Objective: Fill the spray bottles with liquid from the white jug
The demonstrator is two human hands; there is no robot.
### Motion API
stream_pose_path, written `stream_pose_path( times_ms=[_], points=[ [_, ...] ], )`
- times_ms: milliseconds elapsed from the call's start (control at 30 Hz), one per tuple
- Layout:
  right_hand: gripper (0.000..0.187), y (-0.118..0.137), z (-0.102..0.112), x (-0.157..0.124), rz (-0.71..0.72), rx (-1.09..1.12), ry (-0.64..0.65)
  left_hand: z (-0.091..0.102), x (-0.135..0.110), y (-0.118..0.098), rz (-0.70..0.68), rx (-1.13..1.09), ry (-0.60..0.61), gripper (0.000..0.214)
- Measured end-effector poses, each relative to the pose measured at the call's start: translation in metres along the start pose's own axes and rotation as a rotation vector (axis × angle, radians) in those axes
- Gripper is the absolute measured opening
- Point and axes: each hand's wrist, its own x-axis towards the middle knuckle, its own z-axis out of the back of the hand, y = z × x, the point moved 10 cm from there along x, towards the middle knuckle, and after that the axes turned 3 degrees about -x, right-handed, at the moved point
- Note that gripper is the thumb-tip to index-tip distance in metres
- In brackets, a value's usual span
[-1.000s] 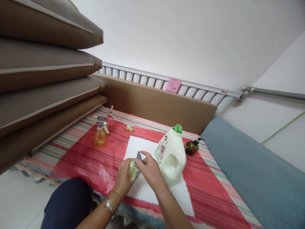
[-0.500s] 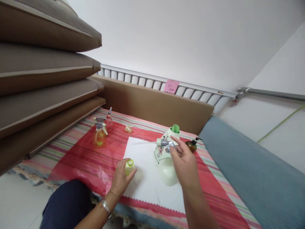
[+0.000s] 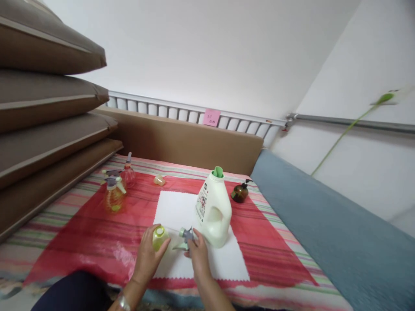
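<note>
On a striped cloth (image 3: 68, 207), a sheer red sheet (image 3: 272, 246) lies under a white mat (image 3: 181, 205). Behind stand a brown board (image 3: 181, 140) and a radiator (image 3: 162, 110) against the white wall (image 3: 207, 52); cushions (image 3: 48, 93) are stacked at left.

The left hand (image 3: 148, 252) has its fingers and thumb curved apart around a small yellow-green bottle (image 3: 159, 242) at the mat's left side. The right hand (image 3: 199, 252) pinches a grey spray head (image 3: 187, 235) just beside it, its thin tube pointing at the bottle.

The small bottle's mouth is uncovered; its contents cannot be made out. A pale green jug (image 3: 214, 192) stands on the mat, a green piece (image 3: 218, 171) in its neck. A brown pump bottle (image 3: 240, 193) stands beyond, right; an orange spray bottle (image 3: 114, 199) stands left.
</note>
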Motion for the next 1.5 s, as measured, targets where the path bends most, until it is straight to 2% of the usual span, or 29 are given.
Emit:
stream_pose_path(
  times_ms=[67, 133, 200, 267, 367, 433, 500, 567, 667, 733, 833, 933, 1167, 1300, 1500],
  points=[
    [0.053, -0.004, -0.011, 0.007, -0.005, -0.03, 0.026, -0.001, 0.0, 0.002, -0.004, -0.004, 0.001, 0.043],
    [0.043, 0.003, -0.017, 0.009, 0.026, -0.077, 0.042, -0.001, 0.0, 0.005, -0.005, -0.008, -0.003, 0.045],
    [0.034, 0.02, -0.012, 0.005, 0.099, -0.12, 0.035, -0.002, 0.001, 0.009, 0.001, -0.013, -0.003, 0.047],
    [0.027, 0.048, 0.001, -0.007, 0.228, -0.162, 0.035, -0.003, 0.001, 0.012, 0.007, -0.02, 0.002, 0.048],
    [0.021, 0.103, 0.035, -0.033, 0.534, -0.253, -0.001, -0.004, 0.0, 0.015, 0.01, -0.025, -0.003, 0.048],
    [0.024, 0.131, 0.077, -0.041, 0.653, -0.272, -0.177, -0.006, 0.001, 0.015, 0.007, -0.024, -0.002, 0.048],
    [0.036, 0.142, 0.118, -0.034, 0.635, -0.229, -0.362, -0.009, 0.002, 0.014, -0.004, -0.019, 0.006, 0.048],
    [0.051, 0.14, 0.14, -0.016, 0.553, -0.181, -0.445, -0.01, 0.003, 0.012, -0.021, -0.012, 0.008, 0.047],
    [0.06, 0.13, 0.136, 0.017, 0.444, -0.19, -0.387, -0.01, 0.003, 0.009, -0.033, 0.004, 0.0, 0.048],
    [0.056, 0.124, 0.123, 0.033, 0.384, -0.23, -0.337, -0.01, 0.003, 0.008, -0.031, 0.015, 0.005, 0.049],
    [0.05, 0.123, 0.113, 0.043, 0.333, -0.257, -0.332, -0.011, 0.002, 0.007, -0.032, 0.024, 0.035, 0.052],
    [0.046, 0.131, 0.114, 0.044, 0.328, -0.267, -0.332, -0.011, 0.0, 0.007, -0.01, 0.021, 0.059, 0.055],
    [0.044, 0.161, 0.136, 0.028, 0.316, -0.42, -0.282, -0.01, -0.003, 0.005, 0.054, -0.052, 0.077, 0.057],
    [0.044, 0.187, 0.141, 0.019, 0.319, -0.66, -0.136, -0.012, 0.002, 0.007, 0.115, -0.091, 0.08, 0.057],
    [0.039, 0.21, 0.13, 0.01, 0.278, -0.939, 0.121, -0.021, 0.013, 0.003, 0.127, -0.124, 0.161, 0.057]
  ],
)
